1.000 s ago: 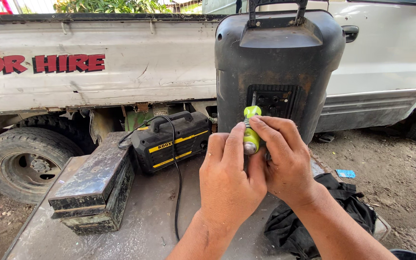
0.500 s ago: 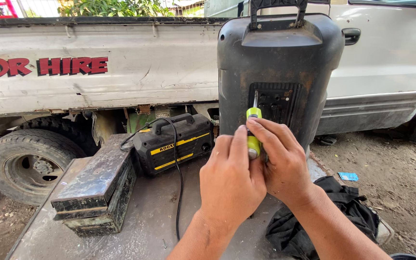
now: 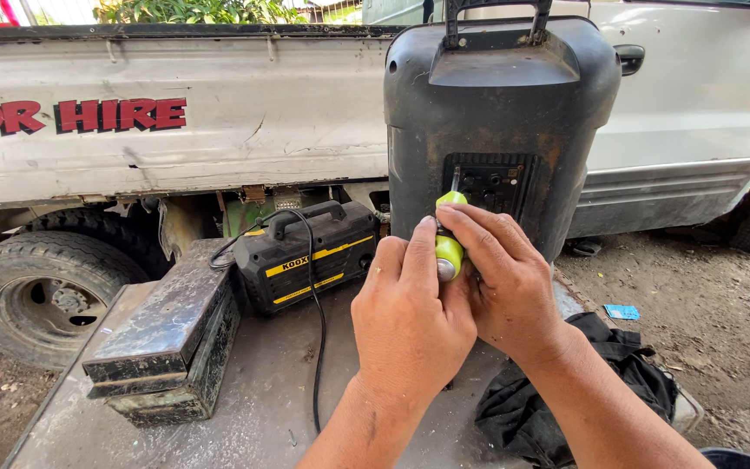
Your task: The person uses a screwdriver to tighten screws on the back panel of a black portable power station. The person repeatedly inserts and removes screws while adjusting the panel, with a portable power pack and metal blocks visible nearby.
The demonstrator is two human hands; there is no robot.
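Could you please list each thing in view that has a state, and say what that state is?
Screwdriver: yellow-green handle gripped by both hands, shaft tip at the speaker's rear panel.
Left hand: closed on the screwdriver handle.
Right hand: closed on the screwdriver handle.
Speaker: upright on the table, back toward the camera.
Black and yellow machine: upright, cable trailing over the table.
Black cloth: crumpled at the table's edge.
Metal blocks: stacked.

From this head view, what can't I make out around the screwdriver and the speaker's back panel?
- Head view: screwdriver tip is too small to see against the speaker panel.
- Left hand and right hand hide most of the handle.
- Panel sockets are dark, unclear.
- Speaker base is hidden behind both hands.
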